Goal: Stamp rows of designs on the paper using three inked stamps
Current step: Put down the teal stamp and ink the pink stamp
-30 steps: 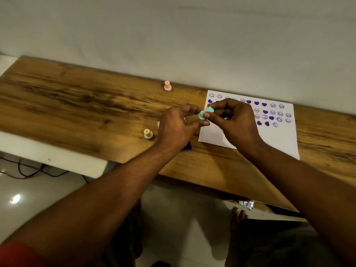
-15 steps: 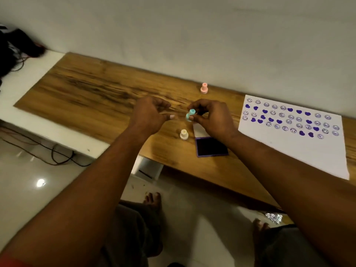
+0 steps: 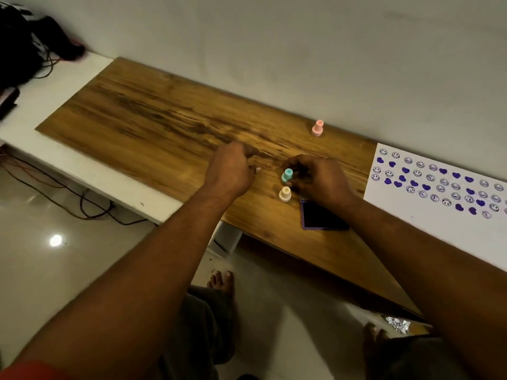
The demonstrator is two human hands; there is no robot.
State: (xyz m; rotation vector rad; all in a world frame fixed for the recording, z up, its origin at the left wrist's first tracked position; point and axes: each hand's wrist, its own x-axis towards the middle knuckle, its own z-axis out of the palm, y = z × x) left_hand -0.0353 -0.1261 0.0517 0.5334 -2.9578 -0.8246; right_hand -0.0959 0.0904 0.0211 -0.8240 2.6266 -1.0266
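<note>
Though no writing was legible, right hand [image 3: 319, 179] pinching teal stamp [image 3: 287, 175], left hand [image 3: 233, 168] loosely curled, empty; paper [image 3: 439, 215] cut off at right edge.

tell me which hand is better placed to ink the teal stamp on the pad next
Right. The right hand already pinches the teal stamp, just beyond the ink pad. The left hand is empty and farther off.
</note>
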